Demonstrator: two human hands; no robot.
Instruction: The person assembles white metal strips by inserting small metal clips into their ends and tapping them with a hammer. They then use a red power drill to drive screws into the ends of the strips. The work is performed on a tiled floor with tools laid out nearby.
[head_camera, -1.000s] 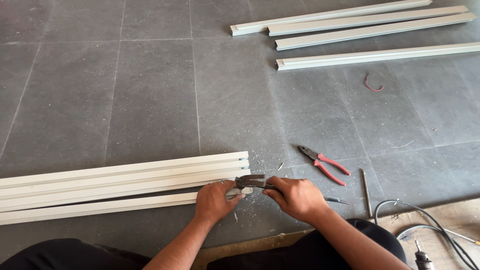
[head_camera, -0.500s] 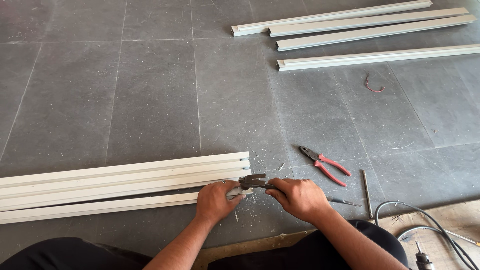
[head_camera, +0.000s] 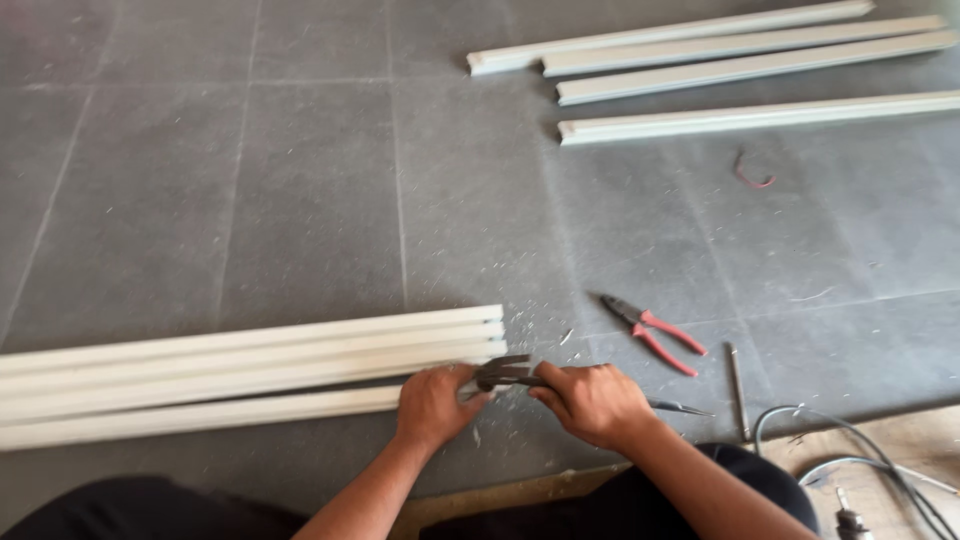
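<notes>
Here, label by label:
Left hand (head_camera: 432, 405): fingers wrapped round the end of the nearest white strip (head_camera: 200, 415), pinning it to the floor (head_camera: 300, 200).
Right hand (head_camera: 592, 400): fingers clamped on dark pliers (head_camera: 505, 373), whose head meets the strip end just beyond the left fingertips.
Progress: white chips lie round the fingers, so trimming looks underway; the cut looks unfinished.
Nearby: red pliers (head_camera: 655, 333) right of the fingers; four more strips (head_camera: 740, 70) far ahead.

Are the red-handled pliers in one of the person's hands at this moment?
No, the red-handled pliers lie on the grey floor, apart from both hands; the right hand holds a dark tool instead.
</notes>
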